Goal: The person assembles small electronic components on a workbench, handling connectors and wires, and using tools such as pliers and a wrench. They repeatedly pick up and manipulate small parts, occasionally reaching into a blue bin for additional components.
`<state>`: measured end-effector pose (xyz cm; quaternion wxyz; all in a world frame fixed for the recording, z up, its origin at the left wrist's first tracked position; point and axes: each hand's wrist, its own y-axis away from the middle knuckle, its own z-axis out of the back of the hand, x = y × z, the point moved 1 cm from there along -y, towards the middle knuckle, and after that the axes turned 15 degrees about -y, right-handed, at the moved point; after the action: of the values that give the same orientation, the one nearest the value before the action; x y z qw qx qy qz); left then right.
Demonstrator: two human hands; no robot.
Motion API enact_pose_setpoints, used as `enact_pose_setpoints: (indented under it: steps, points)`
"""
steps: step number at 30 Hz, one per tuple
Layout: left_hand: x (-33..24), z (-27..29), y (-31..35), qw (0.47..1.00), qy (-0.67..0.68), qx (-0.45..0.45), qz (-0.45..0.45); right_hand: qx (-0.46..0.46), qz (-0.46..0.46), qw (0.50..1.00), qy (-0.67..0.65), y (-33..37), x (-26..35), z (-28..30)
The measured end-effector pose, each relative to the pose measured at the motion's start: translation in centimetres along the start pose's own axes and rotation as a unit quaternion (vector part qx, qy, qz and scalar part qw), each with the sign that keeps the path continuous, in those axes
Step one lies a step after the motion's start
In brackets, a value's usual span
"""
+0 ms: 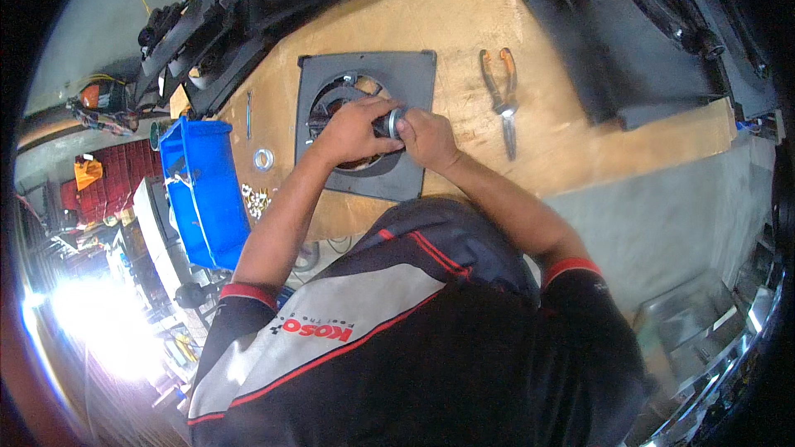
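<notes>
A dark grey square fan frame (pixel 368 74) lies flat on the wooden workbench (pixel 464 25), its round opening showing a motor and coils. Both hands meet over the middle of that opening. My left hand (pixel 352 128) is curled around the dark hub at the centre. My right hand (pixel 426 139) grips a small round silver-rimmed part (pixel 394 122) pressed against the hub. The fingers hide most of the hub and what lies under it.
Orange-handled pliers (pixel 503 91) lie right of the frame. A blue plastic bin (pixel 203 190) stands at the left bench edge, with a metal ring (pixel 263 159), a thin rod (pixel 248 114) and small pale fasteners (pixel 257 199) nearby. More dark fan frames (pixel 629 41) are stacked behind.
</notes>
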<state>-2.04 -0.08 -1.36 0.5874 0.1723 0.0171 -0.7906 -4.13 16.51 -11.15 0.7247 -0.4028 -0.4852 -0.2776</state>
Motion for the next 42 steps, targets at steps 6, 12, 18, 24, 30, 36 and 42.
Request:
enact_pose_setpoints:
  steps: [6,12,18,24,30,36,42]
  points:
    - [0.1,-0.1,-0.1,1.000,-0.004,-0.013,-0.019,-0.058,-0.085,0.994,-0.044,0.5,0.8,-1.1]
    - [0.1,0.1,0.0,0.999,-0.022,-0.027,-0.024,-0.031,-0.175,0.981,-0.081,0.0,2.0,-0.7]
    - [0.0,1.2,-0.9,0.997,0.037,0.058,0.038,0.019,-0.212,0.974,-0.080,0.7,2.4,2.4]
    - [0.3,0.7,-0.8,0.997,0.056,0.052,0.032,0.028,-0.250,0.965,-0.075,3.5,2.1,5.3]
    - [0.1,0.8,-0.3,0.997,0.058,0.039,0.039,0.028,-0.272,0.958,-0.084,4.6,2.3,5.3]
    - [0.2,0.6,0.0,0.999,0.046,0.016,0.022,0.040,-0.289,0.953,-0.077,5.5,2.4,5.1]
    - [2.5,-0.2,3.0,0.995,-0.005,-0.093,0.030,-0.005,-0.300,0.951,-0.071,9.2,4.4,6.9]
